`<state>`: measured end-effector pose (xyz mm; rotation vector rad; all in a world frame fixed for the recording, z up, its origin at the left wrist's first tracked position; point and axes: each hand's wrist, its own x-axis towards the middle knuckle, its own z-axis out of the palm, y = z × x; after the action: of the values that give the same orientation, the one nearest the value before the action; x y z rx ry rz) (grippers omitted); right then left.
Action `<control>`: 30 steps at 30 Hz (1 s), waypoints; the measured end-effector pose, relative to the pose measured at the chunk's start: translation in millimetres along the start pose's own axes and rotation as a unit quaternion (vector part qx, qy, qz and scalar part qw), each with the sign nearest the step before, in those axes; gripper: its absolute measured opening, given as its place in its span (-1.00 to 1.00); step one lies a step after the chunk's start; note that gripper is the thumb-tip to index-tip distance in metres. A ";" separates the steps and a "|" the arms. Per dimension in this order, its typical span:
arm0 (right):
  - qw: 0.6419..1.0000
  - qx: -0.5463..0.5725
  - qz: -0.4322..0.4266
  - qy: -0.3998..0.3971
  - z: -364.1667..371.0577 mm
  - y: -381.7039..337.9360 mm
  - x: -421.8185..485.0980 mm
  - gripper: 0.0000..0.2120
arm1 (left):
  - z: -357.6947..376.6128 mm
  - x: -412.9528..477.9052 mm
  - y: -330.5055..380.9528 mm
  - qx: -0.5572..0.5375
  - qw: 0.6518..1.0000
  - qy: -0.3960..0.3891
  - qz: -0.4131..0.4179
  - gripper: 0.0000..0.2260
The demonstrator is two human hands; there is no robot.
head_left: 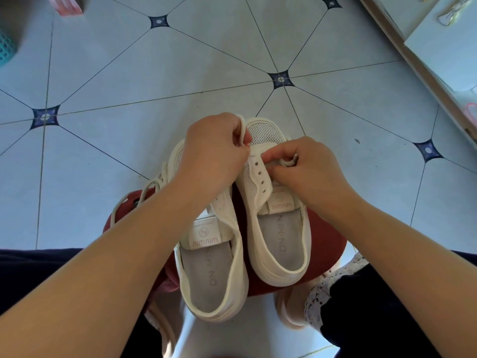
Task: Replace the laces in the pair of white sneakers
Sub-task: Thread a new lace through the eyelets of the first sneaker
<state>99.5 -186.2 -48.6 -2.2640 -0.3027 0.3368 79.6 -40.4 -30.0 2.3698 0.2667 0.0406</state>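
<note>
the white sneakers sit side by side in the lower middle of the frame, toes pointing up the picture, on a dark red stool (322, 236) between your knees. the right sneaker (276, 220) shows a row of bare eyelets along its left flap, and its tongue label reads upside down. the left sneaker (214, 264) lies a little lower in the frame, its front half hidden under your left forearm.

your left hand (214, 146) is curled closed just above centre, fingers pinching a loop of white lace (242, 130) that arcs over your knuckles and runs down to the top of the eyelet flap. your right hand (307, 166) is bent in toward it, thumb and forefinger pressed together on another bit of the same pale lace near the top eyelets; a small curl of it pokes out beside your fingers. whether that end is already through a hole is hard to tell, since your fingers cover it.

a second lace (144, 192) trails off the left sneaker to the left, looping over the stool's edge.

the floor (180, 73) is pale blue tile with dark diamond insets. a teal mesh object (6, 47) shows at the upper left edge, and a wooden-edged counter (426, 63) crosses the upper right corner.
</note>
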 end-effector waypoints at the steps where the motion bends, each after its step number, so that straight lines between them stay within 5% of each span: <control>1: 1.000 -0.001 0.001 0.002 -0.3 0.2 0.1 -0.82 | -0.3 0.1 0.4 0.006 1.000 -0.001 0.007 -0.85; 8: 0.999 -0.032 -0.009 0.039 4.4 -1.3 -1.9 -0.82 | 1.5 2.0 0.8 0.065 0.993 -0.028 0.095 -0.91; 14: 0.994 -0.087 -0.002 0.066 7.9 -0.9 0.1 -0.92 | 5.7 1.1 -4.1 -0.038 0.999 -0.008 0.011 -0.77; 30: 0.990 -0.080 -0.016 0.119 16.5 -1.1 -4.1 -0.91 | 10.3 3.0 -7.4 -0.016 1.000 -0.022 -0.006 -0.97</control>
<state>90.0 -175.3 -57.7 -2.4238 -0.2479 0.0246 82.3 -41.6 -42.7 2.3345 0.2579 -0.0126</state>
